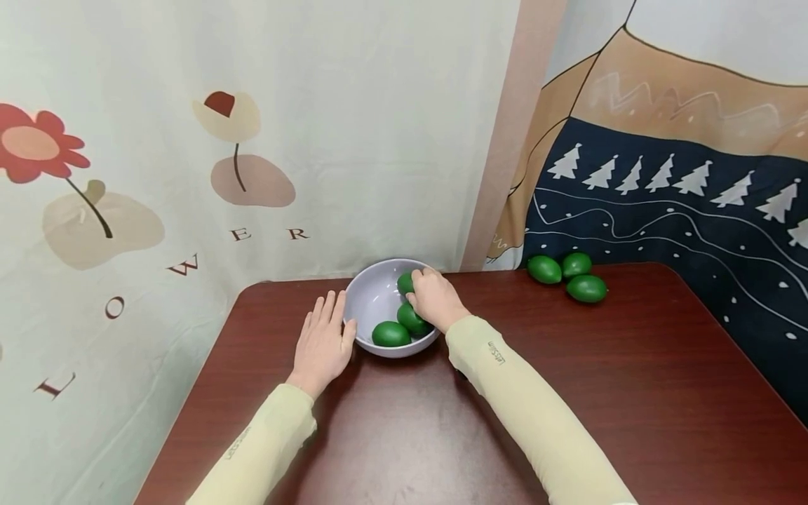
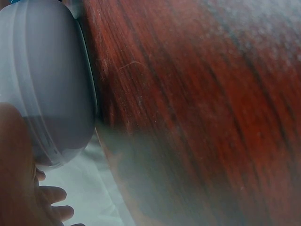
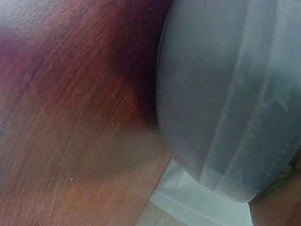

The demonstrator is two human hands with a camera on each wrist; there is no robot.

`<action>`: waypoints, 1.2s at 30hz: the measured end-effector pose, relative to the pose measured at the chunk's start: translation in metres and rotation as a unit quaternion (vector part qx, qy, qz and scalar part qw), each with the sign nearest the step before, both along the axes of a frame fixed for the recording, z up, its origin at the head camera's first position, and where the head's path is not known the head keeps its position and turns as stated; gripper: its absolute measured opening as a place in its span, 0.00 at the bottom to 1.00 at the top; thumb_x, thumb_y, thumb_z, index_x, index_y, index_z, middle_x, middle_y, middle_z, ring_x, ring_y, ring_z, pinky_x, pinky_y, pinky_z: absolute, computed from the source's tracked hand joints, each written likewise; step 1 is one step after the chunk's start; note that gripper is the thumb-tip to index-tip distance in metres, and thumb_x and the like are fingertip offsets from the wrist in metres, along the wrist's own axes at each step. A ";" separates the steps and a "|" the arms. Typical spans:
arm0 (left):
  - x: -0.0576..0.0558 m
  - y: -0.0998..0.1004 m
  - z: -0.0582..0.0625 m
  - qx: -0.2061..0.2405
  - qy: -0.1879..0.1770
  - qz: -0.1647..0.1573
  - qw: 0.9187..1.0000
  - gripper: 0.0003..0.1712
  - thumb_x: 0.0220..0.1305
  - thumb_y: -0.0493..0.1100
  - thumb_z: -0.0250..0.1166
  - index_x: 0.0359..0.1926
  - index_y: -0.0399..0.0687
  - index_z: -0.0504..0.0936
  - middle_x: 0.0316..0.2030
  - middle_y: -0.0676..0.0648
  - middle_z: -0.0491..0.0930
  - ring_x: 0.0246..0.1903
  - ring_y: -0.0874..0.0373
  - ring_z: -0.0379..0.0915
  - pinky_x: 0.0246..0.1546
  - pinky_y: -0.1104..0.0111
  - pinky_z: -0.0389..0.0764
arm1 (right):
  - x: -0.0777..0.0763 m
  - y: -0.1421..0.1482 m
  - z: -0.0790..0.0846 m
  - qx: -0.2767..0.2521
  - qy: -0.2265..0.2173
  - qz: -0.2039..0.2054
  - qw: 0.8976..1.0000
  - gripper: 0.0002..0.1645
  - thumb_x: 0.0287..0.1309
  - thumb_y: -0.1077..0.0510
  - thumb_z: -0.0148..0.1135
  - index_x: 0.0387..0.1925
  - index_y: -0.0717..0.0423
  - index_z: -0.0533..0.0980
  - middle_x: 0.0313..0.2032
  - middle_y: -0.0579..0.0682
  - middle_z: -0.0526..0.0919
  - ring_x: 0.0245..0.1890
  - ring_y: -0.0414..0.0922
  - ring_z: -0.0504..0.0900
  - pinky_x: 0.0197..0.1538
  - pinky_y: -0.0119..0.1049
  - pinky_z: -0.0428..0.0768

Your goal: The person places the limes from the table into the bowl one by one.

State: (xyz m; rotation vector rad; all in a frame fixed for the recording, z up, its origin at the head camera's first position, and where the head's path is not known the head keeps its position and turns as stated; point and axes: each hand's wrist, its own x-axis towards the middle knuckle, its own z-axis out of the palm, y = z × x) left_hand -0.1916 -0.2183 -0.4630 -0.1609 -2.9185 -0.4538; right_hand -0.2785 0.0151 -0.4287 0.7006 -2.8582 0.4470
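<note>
A pale lavender bowl [image 1: 369, 298] stands near the back edge of the table, with green limes in it. My left hand [image 1: 323, 340] lies with straight fingers against the bowl's left side. Over the bowl's right part, my right hand [image 1: 435, 298] has curled fingers and holds a lime [image 1: 406, 283] inside the rim. Two more limes, one in front [image 1: 391, 334] and one partly under the hand [image 1: 412, 318], rest in the bowl. In the left wrist view the bowl's outer wall [image 2: 56, 80] is beside my hand; the right wrist view shows its other side [image 3: 202, 94].
Three limes [image 1: 587, 288] sit together at the back right of the dark red wooden table [image 1: 404, 435]. Behind the table hang a pale curtain [image 1: 379, 140] with flower prints and a dark blue cloth [image 1: 631, 210] with white trees.
</note>
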 end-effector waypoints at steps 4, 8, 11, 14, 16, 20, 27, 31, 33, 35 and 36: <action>0.000 0.000 -0.001 0.001 0.001 0.000 1.000 0.37 0.82 0.54 0.46 0.82 0.43 0.52 0.80 0.35 0.53 0.80 0.37 0.43 0.76 0.42 0.52 | 0.000 -0.001 0.000 -0.001 -0.014 -0.006 1.000 0.19 0.67 0.53 0.68 0.48 0.67 0.78 0.42 0.62 0.83 0.46 0.56 0.85 0.53 0.48 0.85; 0.000 0.000 -0.003 0.001 -0.002 -0.001 1.000 0.37 0.82 0.53 0.46 0.82 0.43 0.52 0.80 0.35 0.52 0.80 0.37 0.42 0.77 0.42 0.52 | -0.001 -0.003 0.000 -0.005 -0.018 -0.014 1.000 0.18 0.66 0.54 0.69 0.45 0.66 0.79 0.40 0.61 0.84 0.44 0.56 0.85 0.52 0.48 0.84; 0.000 0.000 -0.003 0.001 -0.007 0.000 1.000 0.37 0.82 0.53 0.45 0.82 0.42 0.51 0.80 0.35 0.51 0.80 0.37 0.41 0.77 0.42 0.51 | -0.003 -0.005 -0.001 -0.007 -0.023 -0.024 0.999 0.16 0.65 0.54 0.69 0.43 0.65 0.80 0.39 0.60 0.84 0.43 0.55 0.86 0.51 0.48 0.84; 0.001 0.001 -0.002 0.001 -0.011 0.001 1.000 0.37 0.83 0.54 0.45 0.83 0.43 0.50 0.80 0.35 0.51 0.80 0.38 0.41 0.77 0.42 0.51 | -0.004 -0.006 -0.001 -0.007 -0.032 -0.034 0.999 0.14 0.65 0.55 0.69 0.41 0.64 0.81 0.37 0.59 0.84 0.41 0.54 0.86 0.50 0.48 0.85; 0.001 0.001 -0.002 0.001 -0.012 0.001 1.000 0.37 0.82 0.54 0.45 0.83 0.42 0.50 0.80 0.35 0.50 0.80 0.37 0.40 0.77 0.42 0.51 | -0.005 -0.008 0.000 -0.006 -0.040 -0.040 0.998 0.14 0.66 0.55 0.69 0.40 0.64 0.81 0.37 0.59 0.84 0.41 0.54 0.85 0.49 0.48 0.85; 0.000 0.001 -0.001 -0.001 -0.009 0.003 1.000 0.37 0.82 0.53 0.45 0.82 0.43 0.50 0.80 0.35 0.51 0.80 0.37 0.41 0.77 0.42 0.51 | -0.007 -0.010 0.000 -0.011 -0.049 -0.053 0.997 0.13 0.65 0.55 0.69 0.39 0.63 0.81 0.37 0.58 0.84 0.40 0.53 0.85 0.49 0.47 0.84; -0.001 0.000 0.000 0.000 -0.007 0.004 1.000 0.37 0.82 0.54 0.46 0.82 0.43 0.51 0.80 0.35 0.53 0.80 0.38 0.42 0.77 0.42 0.52 | -0.005 -0.011 0.003 -0.008 -0.062 -0.063 0.996 0.14 0.65 0.54 0.69 0.41 0.63 0.82 0.40 0.59 0.84 0.43 0.53 0.85 0.50 0.47 0.85; 0.000 0.001 -0.001 0.000 -0.005 0.003 1.000 0.37 0.82 0.54 0.45 0.82 0.43 0.51 0.80 0.35 0.53 0.80 0.38 0.42 0.77 0.42 0.52 | -0.002 -0.011 0.005 -0.010 -0.062 -0.066 0.996 0.13 0.65 0.55 0.68 0.39 0.62 0.82 0.39 0.59 0.85 0.43 0.53 0.85 0.49 0.48 0.85; 0.000 0.001 -0.001 -0.001 -0.002 0.002 1.000 0.37 0.82 0.53 0.45 0.82 0.42 0.51 0.79 0.35 0.53 0.80 0.37 0.43 0.76 0.42 0.52 | -0.001 -0.011 0.005 -0.008 -0.056 -0.068 0.996 0.12 0.65 0.55 0.69 0.38 0.62 0.82 0.38 0.59 0.85 0.42 0.53 0.85 0.48 0.48 0.86; 0.000 0.001 -0.001 0.000 0.002 0.002 1.000 0.37 0.82 0.53 0.46 0.82 0.41 0.52 0.79 0.34 0.54 0.79 0.36 0.45 0.76 0.41 0.53 | 0.000 -0.012 0.005 -0.005 -0.048 -0.068 0.996 0.12 0.64 0.55 0.69 0.37 0.62 0.83 0.37 0.58 0.85 0.41 0.53 0.86 0.47 0.48 0.86; 0.000 0.001 -0.001 -0.001 0.004 0.001 1.000 0.37 0.82 0.53 0.46 0.82 0.41 0.52 0.79 0.34 0.54 0.79 0.36 0.45 0.76 0.41 0.53 | 0.000 -0.012 0.005 -0.003 -0.043 -0.068 0.997 0.12 0.64 0.55 0.69 0.37 0.63 0.83 0.37 0.58 0.85 0.41 0.53 0.86 0.47 0.48 0.86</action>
